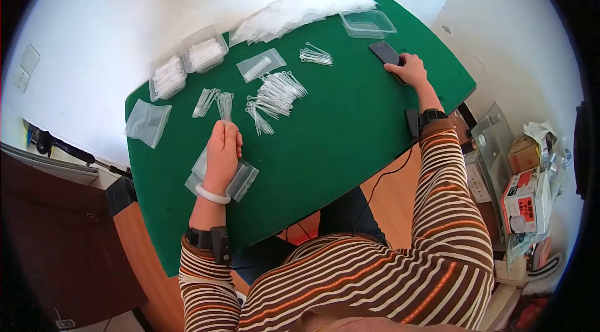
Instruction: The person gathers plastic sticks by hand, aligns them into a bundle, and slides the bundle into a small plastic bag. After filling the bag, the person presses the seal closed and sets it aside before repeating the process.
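My left hand (pixel 221 155) is closed around the lower ends of a small bundle of thin pale sticks with looped tops (pixel 224 104), loops pointing away from me. Under that hand lie clear plastic zip bags (pixel 245 182). Just left of the bundle rests another small group of looped sticks (pixel 205 102). To the right spreads a larger loose pile of the same sticks (pixel 278 94). At the far right, my right hand (pixel 410 70) grips the near end of a dark smartphone (pixel 385 53), thumb along its left side.
Two clear tubs of white sticks (pixel 167 78) stand at the back left, near a flat clear bag (pixel 147 122). Behind the pile are a bag with sticks inside (pixel 261 66) and a small stack (pixel 316 55). White bags (pixel 300 13) and a clear tray (pixel 367 24) line the back edge.
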Demonstrator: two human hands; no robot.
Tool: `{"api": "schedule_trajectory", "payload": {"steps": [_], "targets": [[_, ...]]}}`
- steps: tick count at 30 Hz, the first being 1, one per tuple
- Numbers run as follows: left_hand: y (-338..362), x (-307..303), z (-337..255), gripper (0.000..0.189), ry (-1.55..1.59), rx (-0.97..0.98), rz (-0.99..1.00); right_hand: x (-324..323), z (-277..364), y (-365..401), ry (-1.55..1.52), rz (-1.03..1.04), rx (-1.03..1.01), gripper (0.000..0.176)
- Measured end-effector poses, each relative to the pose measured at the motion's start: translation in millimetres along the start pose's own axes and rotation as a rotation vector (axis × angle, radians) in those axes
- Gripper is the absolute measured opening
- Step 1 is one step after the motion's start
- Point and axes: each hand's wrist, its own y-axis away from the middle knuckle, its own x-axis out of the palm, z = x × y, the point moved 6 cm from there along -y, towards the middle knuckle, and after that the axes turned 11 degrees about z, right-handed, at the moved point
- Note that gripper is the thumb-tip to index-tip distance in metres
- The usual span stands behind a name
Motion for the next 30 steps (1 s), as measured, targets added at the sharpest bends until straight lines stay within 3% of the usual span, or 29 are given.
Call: {"api": "schedule_trajectory", "payload": {"steps": [30], "targets": [[-1, 0, 0, 0.023, -0.004, -0.021, 0.011, -1, 28, 49, 0.184, -0.514, -0.135, 0.069]]}}
